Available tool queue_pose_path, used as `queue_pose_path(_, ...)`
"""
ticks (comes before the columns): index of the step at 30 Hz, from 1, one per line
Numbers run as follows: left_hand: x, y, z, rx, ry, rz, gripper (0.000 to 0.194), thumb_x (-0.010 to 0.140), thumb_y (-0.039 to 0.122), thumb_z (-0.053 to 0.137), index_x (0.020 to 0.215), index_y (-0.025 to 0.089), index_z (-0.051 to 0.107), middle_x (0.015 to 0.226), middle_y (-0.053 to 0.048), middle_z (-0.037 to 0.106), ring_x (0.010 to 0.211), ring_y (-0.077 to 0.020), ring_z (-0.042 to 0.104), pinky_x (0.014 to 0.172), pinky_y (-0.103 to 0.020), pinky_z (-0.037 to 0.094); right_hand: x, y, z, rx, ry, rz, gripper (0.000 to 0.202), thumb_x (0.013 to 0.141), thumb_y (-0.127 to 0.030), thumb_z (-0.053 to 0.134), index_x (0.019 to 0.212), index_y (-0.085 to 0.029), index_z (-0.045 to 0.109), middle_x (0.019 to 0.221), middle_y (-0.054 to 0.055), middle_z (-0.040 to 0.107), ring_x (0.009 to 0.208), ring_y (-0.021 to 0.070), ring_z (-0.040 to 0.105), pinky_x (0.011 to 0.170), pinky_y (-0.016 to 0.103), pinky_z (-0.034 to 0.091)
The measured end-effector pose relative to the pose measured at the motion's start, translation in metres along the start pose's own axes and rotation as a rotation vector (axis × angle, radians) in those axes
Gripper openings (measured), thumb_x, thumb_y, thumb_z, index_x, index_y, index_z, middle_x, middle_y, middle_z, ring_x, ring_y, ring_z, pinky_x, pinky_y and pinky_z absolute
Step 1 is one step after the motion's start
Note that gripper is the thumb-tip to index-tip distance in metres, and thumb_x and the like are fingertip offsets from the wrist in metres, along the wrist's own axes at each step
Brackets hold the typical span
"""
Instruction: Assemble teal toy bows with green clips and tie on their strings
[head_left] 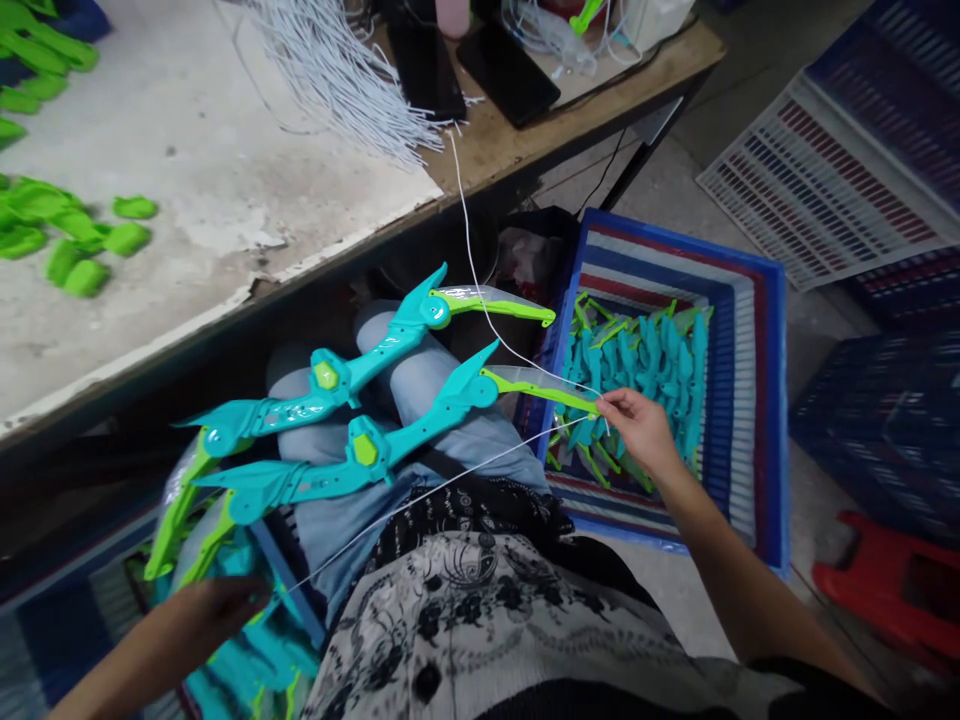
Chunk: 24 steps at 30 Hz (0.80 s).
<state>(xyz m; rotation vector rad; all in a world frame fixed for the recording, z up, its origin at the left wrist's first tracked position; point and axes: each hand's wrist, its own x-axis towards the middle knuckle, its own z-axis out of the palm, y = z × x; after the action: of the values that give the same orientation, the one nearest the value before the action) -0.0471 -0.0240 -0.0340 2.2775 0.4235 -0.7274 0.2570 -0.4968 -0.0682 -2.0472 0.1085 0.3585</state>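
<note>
Two teal and green toy bows lie across my lap, a far bow [390,347] and a near bow [427,425]. At the near bow's right green tip, my right hand [637,425] pinches the tip together with a white string [469,230]. That string runs up to the table edge. Another stretch of string [450,478] slants down left from the tip toward my left hand [225,605]. This hand is blurred and dark, beside the near bow's left end, with its fingers hard to make out.
A blue crate [780,400] of bows stands on the right; more bows [255,660] lie lower left. The table [202,200] holds a white string bundle [337,80], green parts [82,235] and two phones [510,75]. A red stool [877,580] stands at right.
</note>
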Motion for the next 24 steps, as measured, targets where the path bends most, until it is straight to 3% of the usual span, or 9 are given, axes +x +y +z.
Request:
queue_pose_path(1, 0.016, 0.023, -0.008, 0.058, 0.026, 0.008, 0.022, 0.074, 0.052, 0.056, 0.077, 0.035, 0.07, 0.067, 0.011, 0.07, 0.057, -0.0191, 0.064, 0.051, -0.03, 0.053, 0.001, -0.001, -0.002, -0.026, 0.009, -0.028, 0.032, 0.066, -0.05, 0.069, 0.069, -0.019, 0.063, 0.069, 0.002, 0.063, 0.062, 0.0149, 0.055, 0.057, 0.028, 0.043)
queue_pose_path(3, 0.054, 0.074, -0.02, 0.087, 0.209, 0.085, 0.031, 0.079, 0.052, 0.053, 0.098, 0.032, 0.068, 0.094, 0.004, 0.072, 0.077, -0.0223, 0.067, 0.063, -0.033, 0.056, 0.006, -0.007, -0.005, -0.054, 0.024, -0.084, 0.032, 0.064, -0.05, 0.071, 0.068, -0.018, 0.065, 0.071, 0.003, 0.064, 0.063, 0.0146, 0.056, 0.058, 0.028, 0.044)
queue_pose_path(5, 0.094, 0.124, -0.02, 0.072, 0.317, 0.182, 0.048, 0.082, 0.053, 0.051, 0.122, 0.028, 0.056, 0.125, -0.004, 0.059, 0.108, -0.0259, 0.059, 0.08, -0.035, 0.054, 0.014, -0.019, -0.005, 0.011, 0.026, -0.108, 0.03, 0.064, -0.047, 0.074, 0.07, -0.018, 0.066, 0.064, 0.0, 0.062, 0.057, 0.0121, 0.054, 0.055, 0.026, 0.044)
queue_pose_path(8, 0.137, 0.171, -0.001, 0.04, 0.206, 0.339, 0.059, 0.083, 0.053, 0.05, 0.132, 0.021, 0.048, 0.129, -0.011, 0.051, 0.112, -0.0261, 0.056, 0.09, -0.037, 0.05, 0.03, -0.046, 0.002, 0.243, 0.032, -0.126, 0.027, 0.064, -0.04, 0.077, 0.074, -0.018, 0.065, 0.056, -0.003, 0.06, 0.049, 0.0102, 0.054, 0.048, 0.024, 0.044)
queue_pose_path(11, 0.147, 0.178, 0.015, 0.056, 0.094, 0.344, 0.05, 0.088, 0.046, 0.046, 0.132, 0.022, 0.05, 0.127, -0.012, 0.05, 0.107, -0.0241, 0.059, 0.089, -0.036, 0.049, 0.05, -0.075, 0.015, 0.383, 0.089, -0.24, 0.024, 0.064, -0.034, 0.078, 0.077, -0.019, 0.065, 0.062, -0.002, 0.065, 0.055, 0.0119, 0.061, 0.054, 0.025, 0.051)
queue_pose_path(15, 0.143, 0.175, 0.011, -0.014, -0.128, 0.424, 0.037, 0.091, 0.039, 0.044, 0.12, 0.024, 0.06, 0.107, -0.007, 0.065, 0.096, -0.0201, 0.062, 0.084, -0.031, 0.049, 0.073, -0.094, 0.035, 0.354, 0.087, -0.37, 0.019, 0.069, -0.031, 0.075, 0.08, -0.018, 0.065, 0.064, -0.002, 0.066, 0.059, 0.0124, 0.064, 0.06, 0.026, 0.054)
queue_pose_path(20, 0.18, 0.208, 0.006, -0.179, 0.067, 0.405, 0.031, 0.087, 0.033, 0.048, 0.102, 0.017, 0.069, 0.1, -0.008, 0.069, 0.09, -0.0202, 0.063, 0.083, -0.031, 0.048, 0.086, -0.087, 0.052, 0.263, 0.014, -0.398, 0.013, 0.073, -0.028, 0.069, 0.081, -0.017, 0.065, 0.064, -0.002, 0.065, 0.059, 0.0116, 0.063, 0.06, 0.025, 0.052)
queue_pose_path(24, 0.226, 0.241, 0.023, -0.449, 0.024, 0.345, 0.025, 0.082, 0.029, 0.054, 0.097, 0.017, 0.07, 0.095, -0.006, 0.071, 0.083, -0.019, 0.065, 0.078, -0.03, 0.05, 0.089, -0.078, 0.055, 0.113, 0.025, -0.462, 0.011, 0.078, -0.028, 0.064, 0.083, -0.018, 0.065, 0.072, 0.0, 0.065, 0.065, 0.0128, 0.063, 0.063, 0.027, 0.052)
